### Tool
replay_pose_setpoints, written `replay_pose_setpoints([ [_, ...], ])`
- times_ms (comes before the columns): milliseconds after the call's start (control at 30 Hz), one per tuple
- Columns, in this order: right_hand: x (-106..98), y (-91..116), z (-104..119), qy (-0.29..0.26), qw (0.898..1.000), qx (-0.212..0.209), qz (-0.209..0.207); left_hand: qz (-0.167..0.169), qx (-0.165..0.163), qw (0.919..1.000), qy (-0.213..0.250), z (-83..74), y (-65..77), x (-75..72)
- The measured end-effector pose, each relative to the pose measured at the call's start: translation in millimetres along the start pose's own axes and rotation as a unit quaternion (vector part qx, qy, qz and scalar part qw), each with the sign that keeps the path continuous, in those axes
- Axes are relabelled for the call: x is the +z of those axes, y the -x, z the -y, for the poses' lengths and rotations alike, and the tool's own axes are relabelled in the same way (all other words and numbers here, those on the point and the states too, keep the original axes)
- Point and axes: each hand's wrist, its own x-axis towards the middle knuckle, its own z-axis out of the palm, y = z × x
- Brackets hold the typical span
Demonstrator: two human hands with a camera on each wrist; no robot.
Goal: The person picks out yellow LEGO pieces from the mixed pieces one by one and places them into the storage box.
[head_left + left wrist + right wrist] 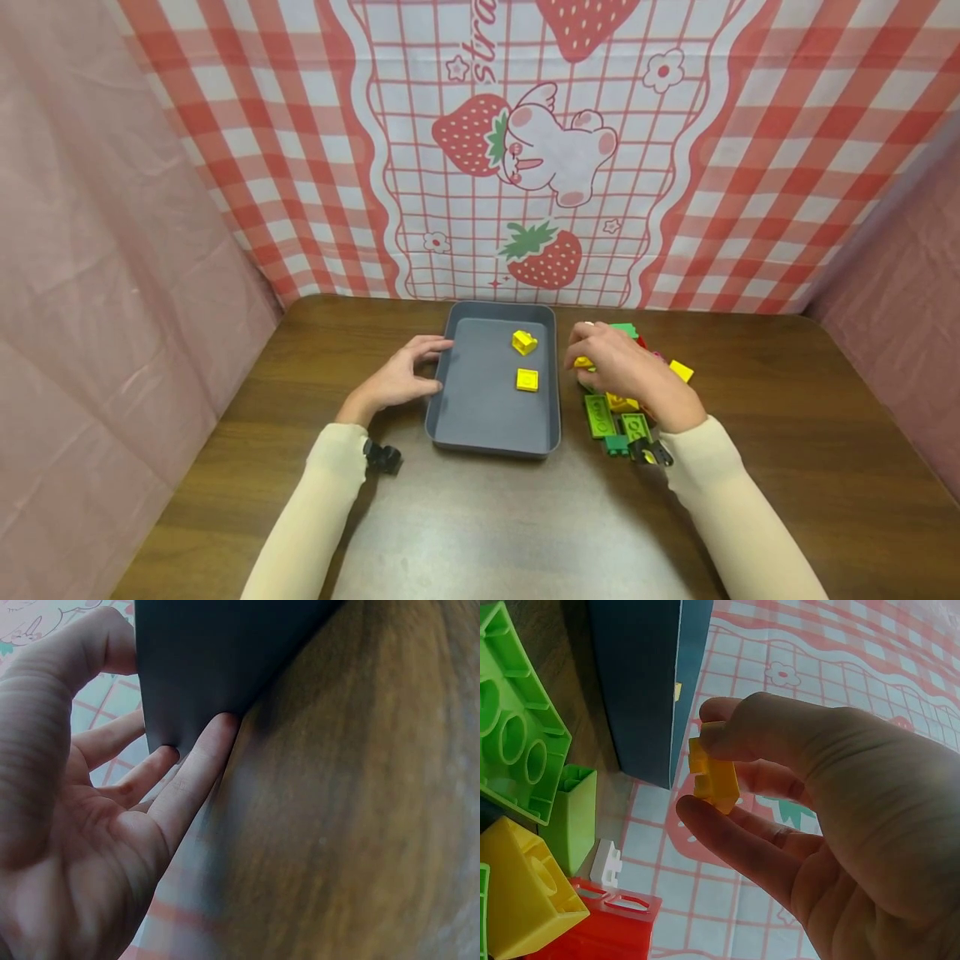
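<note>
A grey tray (480,417) stands in the middle of the table, with two yellow toy bricks inside: one tilted (523,342), one flat (527,380). My left hand (401,375) rests against the tray's left wall, fingers extended; the left wrist view has the fingertips on that dark wall (195,660). Just right of the tray, my right hand (618,362) pinches a small yellow brick (720,780) between thumb and fingers, its studs facing the tray side. The hand overlaps the brick pile in the head view.
Beneath and around the right hand lie several loose bricks: light green (598,415), dark green (617,446), yellow (681,372) and, in the right wrist view, red (604,922) and white (606,864). A checked strawberry cloth (300,150) hangs behind the table (787,433).
</note>
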Motion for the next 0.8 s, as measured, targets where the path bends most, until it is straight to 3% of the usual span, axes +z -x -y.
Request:
replay_pose_setpoints([
  [300, -7, -3, -3, 0.005, 1.000, -0.011, -0.009, 0.001, 0.006, 1.0000, 0.000, 0.9, -0.4, 0.6],
  [500, -14, -6, -4, 0.007, 1.000, -0.004, -0.004, 0.003, 0.004, 1.0000, 0.001, -3.5, 1.4, -0.4],
  [800, -31, -10, -3, 0.006, 1.000, 0.017, -0.004, 0.001, 0.007, 1.0000, 0.006, 1.8, -0.1, -0.5],
])
